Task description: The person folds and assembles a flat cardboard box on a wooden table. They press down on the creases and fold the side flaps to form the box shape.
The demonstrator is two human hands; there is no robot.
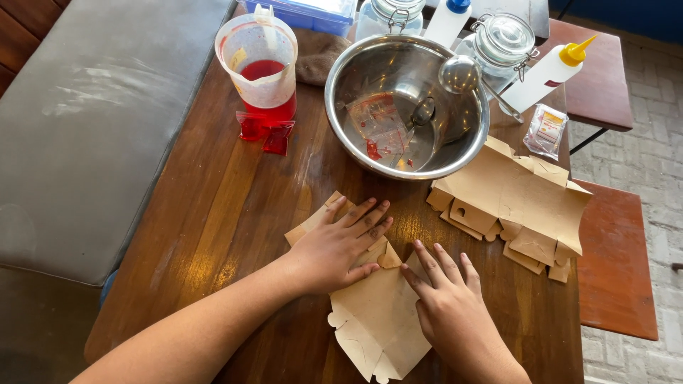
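At lower centre of the frame, both hands lay flat, fingers spread, on a brown card box blank [377,320] resting on the wooden surface [213,235]. Neither hand gripped anything: the left hand [334,249] pressed down the blank's upper left part, and the right hand [448,306] pressed its right edge. The blank looked only partly creased, lying flat, with its tabs sticking out at the bottom and no box shape stood up yet; by that, the folding seemed barely begun.

Just right of the hands, a stack of more flat blanks [516,203] waited unfolded. Above them, at upper centre, sat a steel mixing bowl [407,107] holding a spoon, a ladle and a clear packet smeared with red. At upper left stood a plastic jug of red liquid [260,64], with small red sachets [265,131] just below it. Glass jars [501,43] and a squeeze bottle with a yellow tip [551,71] lined the top edge, partly cut off, so their contents could not be made out. The right wrist ran out of frame at the bottom.
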